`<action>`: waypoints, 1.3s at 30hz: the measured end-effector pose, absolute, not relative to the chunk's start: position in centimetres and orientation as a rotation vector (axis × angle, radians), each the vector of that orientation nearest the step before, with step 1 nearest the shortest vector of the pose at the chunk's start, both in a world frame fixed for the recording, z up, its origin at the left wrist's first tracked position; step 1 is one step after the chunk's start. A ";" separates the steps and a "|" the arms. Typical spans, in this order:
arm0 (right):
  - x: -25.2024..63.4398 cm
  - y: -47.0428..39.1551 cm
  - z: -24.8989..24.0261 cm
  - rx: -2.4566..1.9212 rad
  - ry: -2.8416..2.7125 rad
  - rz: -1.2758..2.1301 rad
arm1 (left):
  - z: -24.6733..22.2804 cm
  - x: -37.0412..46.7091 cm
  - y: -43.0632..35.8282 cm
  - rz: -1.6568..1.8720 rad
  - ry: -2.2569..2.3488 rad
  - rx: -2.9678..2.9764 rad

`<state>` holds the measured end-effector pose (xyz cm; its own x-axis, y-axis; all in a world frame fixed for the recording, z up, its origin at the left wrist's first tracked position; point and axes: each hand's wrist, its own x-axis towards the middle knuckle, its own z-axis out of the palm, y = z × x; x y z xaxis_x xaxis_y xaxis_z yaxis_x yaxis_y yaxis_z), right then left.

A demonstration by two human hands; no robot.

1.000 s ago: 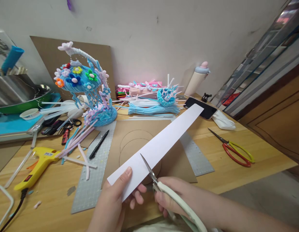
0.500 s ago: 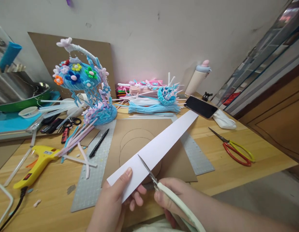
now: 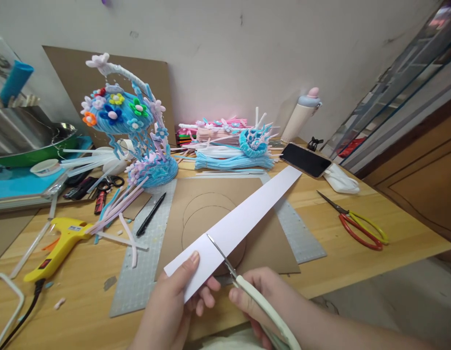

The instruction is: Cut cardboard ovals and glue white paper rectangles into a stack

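Observation:
My left hand pinches the near end of a long white paper strip, thumb on top and fingers beneath. My right hand is wrapped round the pale green handles of scissors. The metal blades cross the strip from its lower edge, the tip near its upper edge, just beyond my left thumb. Under the strip lies brown cardboard with overlapping circles drawn on it, on a grey cutting mat.
A yellow glue gun and black pen lie left. A blue flowered pipe-cleaner piece stands behind them. Red-and-yellow scissors, a phone and a bottle are on the right. Pipe-cleaner bundles lie near the wall.
The view has shifted slightly. My right hand and the scissors have moved a little left relative to the table, and the blades look more closed across the strip.

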<state>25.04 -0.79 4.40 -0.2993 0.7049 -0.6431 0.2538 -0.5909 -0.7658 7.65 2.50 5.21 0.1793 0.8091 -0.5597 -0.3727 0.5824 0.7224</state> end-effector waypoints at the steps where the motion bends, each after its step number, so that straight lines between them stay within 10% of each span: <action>1: 25.1 -0.8 4.3 -1.615 -1.191 1.968 | 5.2 7.6 2.5 0.877 1.103 0.479; 39: 25.9 0.7 5.4 -1.681 -0.962 1.911 | 7.0 5.8 6.3 0.955 1.377 0.865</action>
